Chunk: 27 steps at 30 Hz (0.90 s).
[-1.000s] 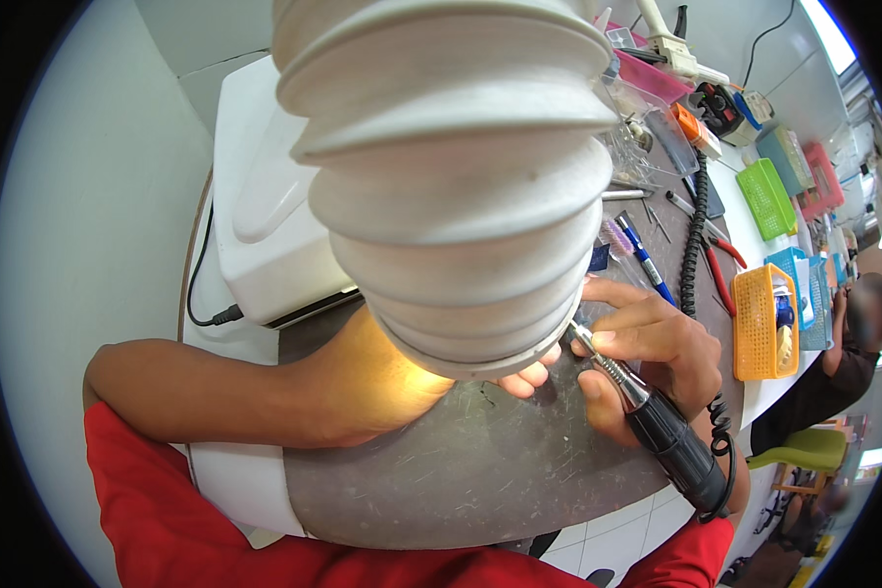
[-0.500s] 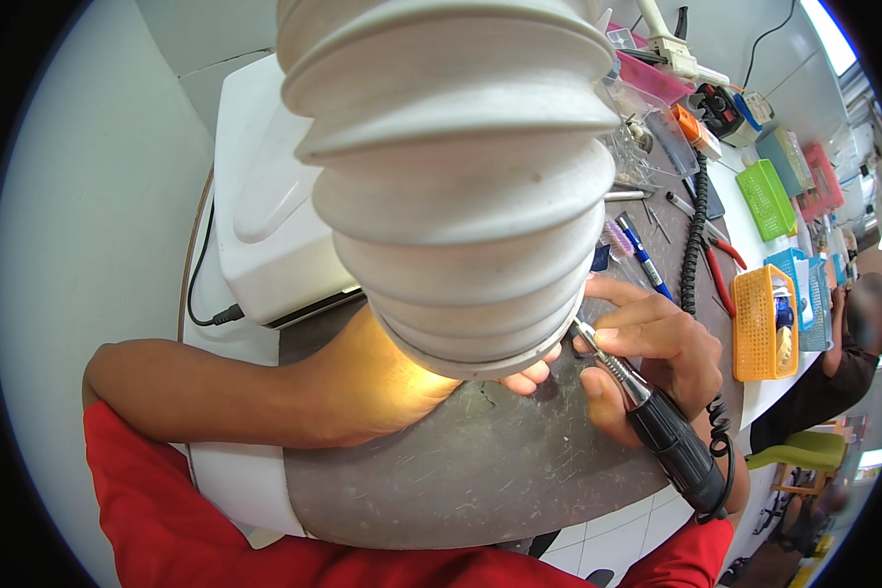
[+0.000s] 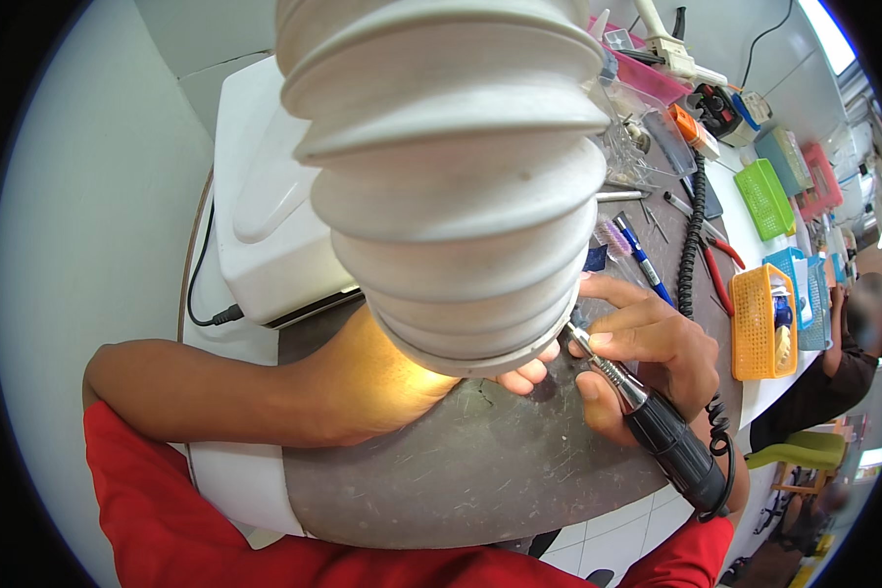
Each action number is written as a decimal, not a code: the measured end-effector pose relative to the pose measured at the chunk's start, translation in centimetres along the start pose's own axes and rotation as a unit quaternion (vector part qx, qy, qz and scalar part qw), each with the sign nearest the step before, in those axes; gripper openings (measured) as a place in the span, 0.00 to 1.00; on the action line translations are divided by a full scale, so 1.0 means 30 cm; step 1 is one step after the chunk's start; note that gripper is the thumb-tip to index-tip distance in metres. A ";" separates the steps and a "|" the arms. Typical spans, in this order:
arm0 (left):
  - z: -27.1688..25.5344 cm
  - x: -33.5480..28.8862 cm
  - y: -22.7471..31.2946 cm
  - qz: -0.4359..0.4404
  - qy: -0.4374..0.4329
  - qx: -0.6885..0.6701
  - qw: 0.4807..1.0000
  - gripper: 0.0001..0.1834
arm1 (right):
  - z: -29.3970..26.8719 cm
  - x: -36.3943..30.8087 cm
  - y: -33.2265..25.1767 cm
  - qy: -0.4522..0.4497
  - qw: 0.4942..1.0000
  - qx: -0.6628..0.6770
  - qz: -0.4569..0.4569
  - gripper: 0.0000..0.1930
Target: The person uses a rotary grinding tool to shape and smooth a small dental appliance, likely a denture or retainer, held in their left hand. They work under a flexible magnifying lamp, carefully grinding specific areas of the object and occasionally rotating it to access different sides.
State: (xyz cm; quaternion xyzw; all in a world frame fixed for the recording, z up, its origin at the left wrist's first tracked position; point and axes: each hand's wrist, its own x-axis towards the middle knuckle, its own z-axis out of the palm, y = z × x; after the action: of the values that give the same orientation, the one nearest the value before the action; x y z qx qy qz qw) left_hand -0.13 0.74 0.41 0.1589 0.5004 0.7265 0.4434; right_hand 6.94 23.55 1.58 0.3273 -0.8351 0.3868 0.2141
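Observation:
My right hand (image 3: 657, 348) is closed around a rotary handpiece (image 3: 657, 426) with a metal nose and a black ribbed body. Its tip points up and left, to the rim of a wide white corrugated hose (image 3: 461, 196). Most of my left hand (image 3: 392, 387) is covered by that hose, and warm light falls on its back. A few curled fingertips of it show beyond the rim, close to the handpiece's tip. Whatever these fingers hold is hidden behind the hose.
A white machine (image 3: 265, 176) stands left of the hose on the grey worktop (image 3: 441, 480). To the right lie a blue pen (image 3: 644, 257), red-handled pliers (image 3: 720, 279) and a coiled black cord (image 3: 693, 235). Beyond are a yellow basket (image 3: 762, 323), a green basket (image 3: 764, 199) and a seated person (image 3: 813, 392).
The right hand and the handpiece have shifted slightly left. The hose's right edge also sits a little farther left, while the left arm looks almost still.

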 end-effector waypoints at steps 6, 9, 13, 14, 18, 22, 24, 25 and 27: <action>-0.005 -0.011 0.000 0.010 -0.005 -0.001 1.000 0.24 | -0.001 0.004 0.001 -0.005 1.000 0.008 -0.006 0.13; -0.023 0.027 -0.023 0.003 -0.020 -0.015 1.000 0.24 | -0.002 -0.010 0.024 -0.010 1.000 0.003 0.005 0.13; -0.020 0.025 -0.021 -0.001 -0.019 -0.016 1.000 0.24 | -0.005 -0.012 0.016 -0.007 1.000 0.002 0.010 0.13; -0.021 0.029 -0.022 -0.004 -0.020 -0.017 1.000 0.24 | -0.006 -0.013 0.017 -0.007 1.000 0.000 0.012 0.13; -0.022 0.016 -0.016 -0.011 -0.013 -0.021 1.000 0.24 | -0.006 -0.003 0.008 -0.011 1.000 0.003 0.002 0.14; -0.036 0.030 -0.017 -0.025 -0.019 -0.037 0.999 0.24 | -0.003 -0.005 0.014 -0.011 1.000 0.003 0.006 0.14; -0.036 0.034 -0.012 -0.033 -0.018 -0.045 0.998 0.24 | -0.005 -0.008 0.012 -0.009 1.000 -0.001 0.008 0.13; -0.034 0.034 -0.012 -0.035 -0.017 -0.049 0.998 0.24 | -0.005 -0.010 0.013 -0.010 1.000 -0.001 0.009 0.13; -0.030 0.032 -0.010 -0.036 -0.015 -0.056 0.998 0.24 | -0.008 -0.009 0.014 -0.013 1.000 0.002 0.007 0.13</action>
State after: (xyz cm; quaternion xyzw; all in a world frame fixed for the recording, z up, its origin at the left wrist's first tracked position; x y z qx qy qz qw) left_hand -1.11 1.03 -0.46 0.1263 0.4580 0.7342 0.4851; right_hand 6.84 24.04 1.35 0.3270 -0.8392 0.3858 0.1999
